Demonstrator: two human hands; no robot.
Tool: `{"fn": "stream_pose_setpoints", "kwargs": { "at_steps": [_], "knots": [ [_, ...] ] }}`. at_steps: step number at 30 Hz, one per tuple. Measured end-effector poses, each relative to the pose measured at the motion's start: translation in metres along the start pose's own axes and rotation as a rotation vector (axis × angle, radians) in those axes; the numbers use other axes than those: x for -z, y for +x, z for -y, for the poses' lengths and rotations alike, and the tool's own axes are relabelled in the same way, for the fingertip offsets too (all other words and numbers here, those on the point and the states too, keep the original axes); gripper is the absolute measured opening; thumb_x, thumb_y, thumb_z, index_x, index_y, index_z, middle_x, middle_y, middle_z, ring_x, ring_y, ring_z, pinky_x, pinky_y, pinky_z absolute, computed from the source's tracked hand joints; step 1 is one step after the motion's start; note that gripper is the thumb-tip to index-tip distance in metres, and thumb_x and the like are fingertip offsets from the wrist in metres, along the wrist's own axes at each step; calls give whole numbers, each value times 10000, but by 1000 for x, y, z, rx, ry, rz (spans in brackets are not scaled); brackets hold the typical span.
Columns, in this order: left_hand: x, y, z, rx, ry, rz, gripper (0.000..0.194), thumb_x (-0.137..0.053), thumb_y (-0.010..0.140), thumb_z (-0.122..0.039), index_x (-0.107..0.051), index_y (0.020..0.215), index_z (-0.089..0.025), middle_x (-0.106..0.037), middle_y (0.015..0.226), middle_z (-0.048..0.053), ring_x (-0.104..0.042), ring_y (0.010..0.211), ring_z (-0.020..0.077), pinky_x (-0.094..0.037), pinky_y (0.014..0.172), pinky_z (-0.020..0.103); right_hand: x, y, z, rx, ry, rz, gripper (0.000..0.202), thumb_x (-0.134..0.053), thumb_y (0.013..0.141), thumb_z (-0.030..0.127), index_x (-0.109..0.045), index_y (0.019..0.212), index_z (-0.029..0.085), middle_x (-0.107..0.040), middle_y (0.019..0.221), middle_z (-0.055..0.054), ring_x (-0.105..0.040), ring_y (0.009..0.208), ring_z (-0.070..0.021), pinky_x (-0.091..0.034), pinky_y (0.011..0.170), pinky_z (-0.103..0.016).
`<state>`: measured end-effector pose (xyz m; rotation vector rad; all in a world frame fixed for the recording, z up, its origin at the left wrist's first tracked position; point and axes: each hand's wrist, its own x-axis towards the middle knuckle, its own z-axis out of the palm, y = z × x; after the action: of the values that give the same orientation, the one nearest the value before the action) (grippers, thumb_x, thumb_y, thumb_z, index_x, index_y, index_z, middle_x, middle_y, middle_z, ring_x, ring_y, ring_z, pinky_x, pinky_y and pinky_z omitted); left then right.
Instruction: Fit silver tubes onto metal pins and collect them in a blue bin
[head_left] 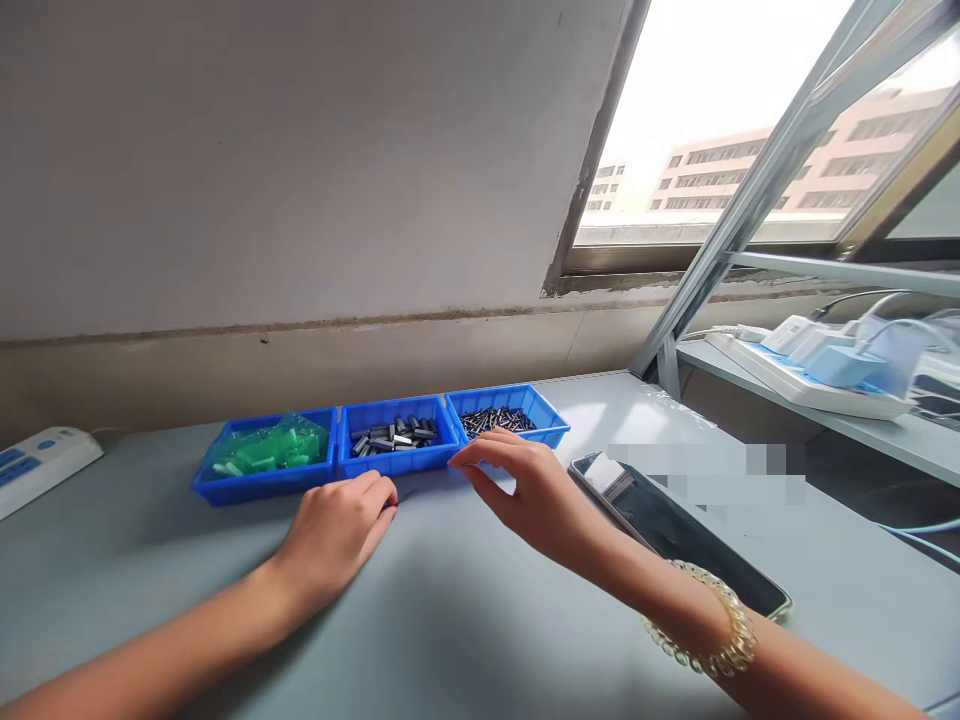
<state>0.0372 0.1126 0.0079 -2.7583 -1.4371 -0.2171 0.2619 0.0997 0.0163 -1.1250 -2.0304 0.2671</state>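
Three blue bins stand in a row on the grey table [420, 640]. The left bin [262, 487] holds green pieces in clear plastic [281, 445], the middle bin [405, 461] dark and silvery metal pieces [394, 436], the right bin [551, 425] many small screws [495, 420]. My left hand [337, 525] rests on the table before the middle bin, fingers curled round a small dark thing too hidden to make out. My right hand [525, 490], a beaded bracelet on its wrist, hovers at the right bin's front corner, thumb and forefinger pinched; anything between them is too small to see.
A dark phone [675, 530] lies beside and partly behind my right forearm. At the left edge is a white power strip [52, 462]. A metal frame and shelf [787, 400] with plugged-in chargers [840, 365] stand at the right, near the window.
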Motion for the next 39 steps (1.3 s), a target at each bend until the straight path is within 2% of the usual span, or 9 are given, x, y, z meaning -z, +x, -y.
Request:
{"fn": "stream_pose_setpoints", "kwargs": {
  "at_steps": [5, 12, 18, 23, 26, 30, 33, 37, 39],
  "knots": [
    [4, -25, -2, -6, -89, 36, 155, -515, 931, -137, -629, 851, -207, -706, 837, -13, -700, 783, 197, -463, 652, 274, -12, -7, 11, -93, 112, 111, 225, -563, 825, 14, -708, 843, 185, -729, 797, -29, -644, 717, -161, -499, 653, -265],
    [-4, -61, -7, -18, -254, 28, 223, -417, 934, -127, -618, 873, -201, -658, 808, 12, -666, 713, 199, -423, 631, 287, -44, -31, 28, -130, 184, 354, 217, -695, 718, 14, -745, 881, 148, -663, 785, -44, -612, 671, -148, -490, 618, -244],
    [-2, -66, -15, 107, -497, -31, 232, -398, 923, -188, -603, 815, -198, -632, 775, 21, -618, 664, 181, -426, 618, 271, -53, -36, 33, -117, 303, 221, 186, -608, 751, -5, -696, 758, 159, -615, 719, -6, -561, 594, -105, -460, 552, -205],
    [10, -64, -28, 348, -1107, 75, 193, -515, 892, -331, -616, 790, -202, -620, 723, -4, -572, 645, 159, -440, 585, 237, -44, -32, 54, 56, 416, -68, 124, -596, 837, 68, -666, 818, 169, -620, 741, -16, -594, 659, -108, -496, 603, -203],
    [11, -65, -35, 392, -1478, 216, 161, -635, 826, -335, -618, 764, -187, -616, 718, -17, -572, 693, 153, -462, 661, 235, -45, -34, 65, 177, 435, -66, 131, -610, 827, 49, -658, 819, 170, -604, 730, -19, -580, 647, -107, -502, 596, -204],
    [4, -69, -35, 392, -1638, 252, 141, -743, 752, -262, -636, 785, -177, -628, 765, -21, -569, 757, 151, -450, 709, 228, -49, -36, 68, 303, 400, -56, 143, -602, 832, 53, -642, 815, 189, -627, 711, -26, -546, 637, -127, -499, 590, -235],
    [0, -73, -32, 377, -1602, 163, 123, -700, 810, -287, -635, 795, -184, -620, 767, -17, -563, 763, 150, -452, 713, 234, -46, -35, 65, 231, 446, -62, 155, -594, 833, 47, -629, 823, 197, -630, 682, -10, -564, 612, -121, -494, 563, -230],
    [3, -75, -30, 443, -1602, 76, 204, -728, 781, -314, -617, 914, -207, -631, 855, 3, -581, 782, 167, -495, 696, 259, -38, -32, 63, -7, 592, -17, 147, -577, 803, 53, -627, 789, 190, -665, 674, -6, -604, 606, -119, -510, 581, -234],
    [5, -76, -30, 457, -1573, 47, 163, -708, 798, -319, -626, 873, -199, -634, 812, 4, -587, 754, 161, -507, 690, 257, -38, -33, 62, -148, 675, 44, 116, -579, 800, 90, -640, 784, 188, -695, 701, -19, -640, 653, -136, -534, 629, -255]
  ]
}}
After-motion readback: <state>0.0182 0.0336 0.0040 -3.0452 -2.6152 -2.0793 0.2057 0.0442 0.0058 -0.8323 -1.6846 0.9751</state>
